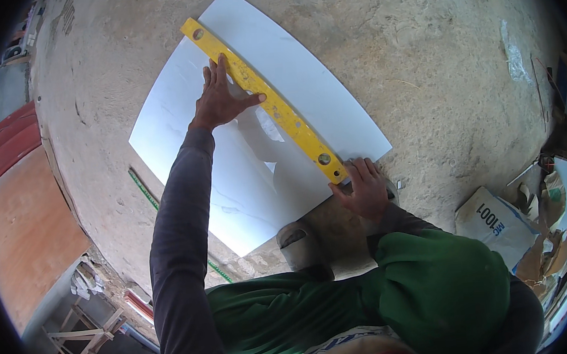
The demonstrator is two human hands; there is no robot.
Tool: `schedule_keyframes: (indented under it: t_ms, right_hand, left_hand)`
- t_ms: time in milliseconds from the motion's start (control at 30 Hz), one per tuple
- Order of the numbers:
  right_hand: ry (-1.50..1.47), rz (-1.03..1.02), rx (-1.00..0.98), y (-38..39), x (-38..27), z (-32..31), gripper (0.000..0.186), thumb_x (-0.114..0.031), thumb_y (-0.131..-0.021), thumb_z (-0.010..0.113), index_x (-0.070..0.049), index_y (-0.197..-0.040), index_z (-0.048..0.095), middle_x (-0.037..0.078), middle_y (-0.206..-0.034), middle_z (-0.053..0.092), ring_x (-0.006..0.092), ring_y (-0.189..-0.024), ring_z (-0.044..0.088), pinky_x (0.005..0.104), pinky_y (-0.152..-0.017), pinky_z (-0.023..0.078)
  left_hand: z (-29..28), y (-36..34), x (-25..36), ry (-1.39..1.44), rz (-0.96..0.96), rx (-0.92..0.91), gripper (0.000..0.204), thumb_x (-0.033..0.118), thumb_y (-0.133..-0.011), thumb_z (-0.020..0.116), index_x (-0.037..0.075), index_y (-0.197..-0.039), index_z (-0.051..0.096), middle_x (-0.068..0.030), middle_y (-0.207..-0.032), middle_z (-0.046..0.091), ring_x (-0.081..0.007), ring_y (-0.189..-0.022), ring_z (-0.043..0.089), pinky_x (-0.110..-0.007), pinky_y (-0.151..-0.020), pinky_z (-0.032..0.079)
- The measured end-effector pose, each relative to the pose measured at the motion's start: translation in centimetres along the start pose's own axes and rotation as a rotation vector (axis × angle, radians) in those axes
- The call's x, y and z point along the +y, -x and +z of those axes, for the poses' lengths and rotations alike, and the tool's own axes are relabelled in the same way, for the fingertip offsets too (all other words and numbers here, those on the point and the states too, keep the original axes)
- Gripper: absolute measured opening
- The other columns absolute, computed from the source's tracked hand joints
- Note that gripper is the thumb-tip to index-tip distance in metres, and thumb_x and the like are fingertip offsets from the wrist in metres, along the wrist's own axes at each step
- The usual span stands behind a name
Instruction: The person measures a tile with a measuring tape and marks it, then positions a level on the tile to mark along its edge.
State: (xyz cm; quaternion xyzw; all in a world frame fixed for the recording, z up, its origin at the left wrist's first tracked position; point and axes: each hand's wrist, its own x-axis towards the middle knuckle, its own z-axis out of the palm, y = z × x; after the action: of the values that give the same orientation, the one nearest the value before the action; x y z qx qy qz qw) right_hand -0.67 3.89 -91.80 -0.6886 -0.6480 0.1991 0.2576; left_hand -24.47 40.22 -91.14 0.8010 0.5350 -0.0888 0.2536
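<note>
A long yellow spirit level [271,105] lies slantwise across a glossy white sheet [331,100] on the ground. My left hand [219,101] presses on the level's upper half, its fingers spread and the thumb stretched along the yellow edge. At the near end of the level, by the sheet's edge, my right hand [365,187] has its thumb against the corner and its fingers bent around the other side. Whether anything small is under those right fingers is hidden.
A green strip [143,188] runs partly beneath the sheet's left side. My shoe [295,239] stands at the sheet's near edge. To the right lie a printed white sack [493,224] and torn cardboard [562,241]. A brown board [32,237] and a wooden frame [86,339] are at left.
</note>
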Motion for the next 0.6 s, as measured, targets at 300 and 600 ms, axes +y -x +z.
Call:
schedule_keyframes:
  t_ms: [300, 600]
  right_hand:
    - [-0.001, -0.002, 0.03, -0.2, 0.2, 0.0, 0.055, -0.033, -0.085, 0.093, 0.0, -0.121, 0.069, 0.014, -0.114, 0.062, 0.0338, -0.101, 0.066, 0.0472, -0.083, 0.059]
    - [-0.016, 0.0, 0.042, 0.2, 0.6, 0.0, 0.055, -0.031, -0.086, 0.092, 0.001, -0.124, 0.069, 0.013, -0.113, 0.062, 0.0314, -0.099, 0.066, 0.0459, -0.081, 0.059]
  left_hand:
    - [0.9, -0.5, -0.8, 0.001, 0.062, 0.051, 0.155, 0.076, -0.071, 0.094, 0.002, -0.177, 0.008, -0.038, -0.18, 0.013, -0.054, -0.169, 0.005, -0.07, -0.13, 0.03]
    - [1.5, -0.9, -1.0, -0.02, 0.08, 0.06, 0.154, 0.074, -0.074, 0.093, -0.002, -0.176, 0.007, -0.0401, -0.179, 0.014, -0.0561, -0.169, 0.005, -0.067, -0.132, 0.029]
